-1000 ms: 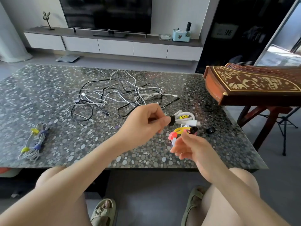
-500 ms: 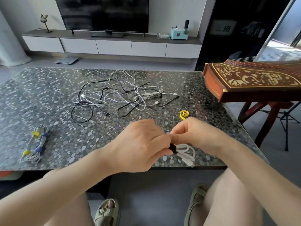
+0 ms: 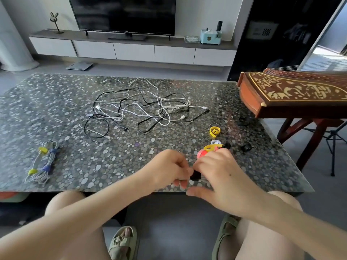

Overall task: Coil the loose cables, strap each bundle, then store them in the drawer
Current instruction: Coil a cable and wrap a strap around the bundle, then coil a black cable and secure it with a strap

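Over the table's near edge, my left hand (image 3: 169,169) and my right hand (image 3: 221,177) meet, and both pinch a black strap (image 3: 195,175) between their fingertips. The white coil seen earlier is hidden under my hands. A tangle of loose white and black cables (image 3: 140,107) lies mid-table. Two strapped bundles (image 3: 43,162) with yellow and blue ties lie at the near left. Spare straps sit to the right: a yellow loop (image 3: 214,131) and a small heap of yellow, pink, white and black ones (image 3: 210,148).
The pebble-patterned table (image 3: 56,102) runs left to right. A wooden zither (image 3: 293,92) on a stand overhangs its right end. Two more black straps (image 3: 246,147) lie near that side. A TV cabinet with drawers (image 3: 131,51) stands against the far wall.
Both hands came down and toward me, from above the strap heap to the table's near edge. The white coil, visible half a second ago below the hands, is now covered.
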The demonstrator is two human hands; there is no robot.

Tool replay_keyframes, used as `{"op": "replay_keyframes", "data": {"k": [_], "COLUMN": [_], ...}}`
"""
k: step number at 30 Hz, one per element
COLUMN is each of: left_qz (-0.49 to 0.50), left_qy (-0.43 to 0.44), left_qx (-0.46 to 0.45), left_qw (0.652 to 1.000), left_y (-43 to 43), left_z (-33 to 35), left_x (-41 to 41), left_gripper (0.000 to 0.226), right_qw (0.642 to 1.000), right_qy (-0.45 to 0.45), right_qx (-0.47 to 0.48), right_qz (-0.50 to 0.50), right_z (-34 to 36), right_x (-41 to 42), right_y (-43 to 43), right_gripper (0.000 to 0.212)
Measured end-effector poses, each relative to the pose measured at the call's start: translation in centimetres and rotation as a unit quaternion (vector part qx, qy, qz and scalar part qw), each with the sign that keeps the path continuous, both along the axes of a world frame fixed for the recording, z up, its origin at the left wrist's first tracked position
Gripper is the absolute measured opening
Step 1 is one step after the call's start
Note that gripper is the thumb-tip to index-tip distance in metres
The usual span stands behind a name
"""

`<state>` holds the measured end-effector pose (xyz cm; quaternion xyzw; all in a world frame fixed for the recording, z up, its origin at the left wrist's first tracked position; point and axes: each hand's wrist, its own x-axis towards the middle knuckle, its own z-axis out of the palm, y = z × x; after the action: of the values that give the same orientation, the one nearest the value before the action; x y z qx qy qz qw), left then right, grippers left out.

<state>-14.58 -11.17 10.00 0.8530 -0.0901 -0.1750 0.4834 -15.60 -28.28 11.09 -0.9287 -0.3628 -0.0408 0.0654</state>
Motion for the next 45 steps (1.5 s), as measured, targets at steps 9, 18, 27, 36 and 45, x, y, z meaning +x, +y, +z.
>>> {"op": "replay_keyframes", "data": {"k": [9, 18, 27, 36, 45], "left_qz": [0.061, 0.307, 0.376, 0.480, 0.401], "left_qy": [-0.240, 0.003, 0.027, -0.059, 0.064], "left_qx": [0.126, -0.173, -0.328, 0.244, 0.409], "left_qw": [0.961, 0.936, 0.866, 0.841, 0.817], "left_y": [3.4, 5.6, 10.1, 22.7, 28.7], "left_z": [2.5, -4.2, -6.0, -6.1, -11.1], "left_x": [3.0, 1.2, 2.2, 5.0, 5.9], "left_gripper": [0.018, 0.035, 0.026, 0.042, 0.035], "right_qw": [0.919, 0.604, 0.735, 0.844, 0.872], "right_qy": [0.188, 0.445, 0.468, 0.330, 0.303], "right_qx": [0.323, 0.595, 0.475, 0.388, 0.335], "right_qz": [-0.123, -0.290, -0.123, -0.170, -0.188], "right_z": [-4.1, -6.1, -7.2, -11.0, -13.5], "right_x": [2.7, 4.1, 4.7, 5.8, 6.5], "right_y": [0.4, 8.2, 13.7, 14.4, 14.0], "right_gripper": [0.032, 0.032, 0.006, 0.003, 0.014]}}
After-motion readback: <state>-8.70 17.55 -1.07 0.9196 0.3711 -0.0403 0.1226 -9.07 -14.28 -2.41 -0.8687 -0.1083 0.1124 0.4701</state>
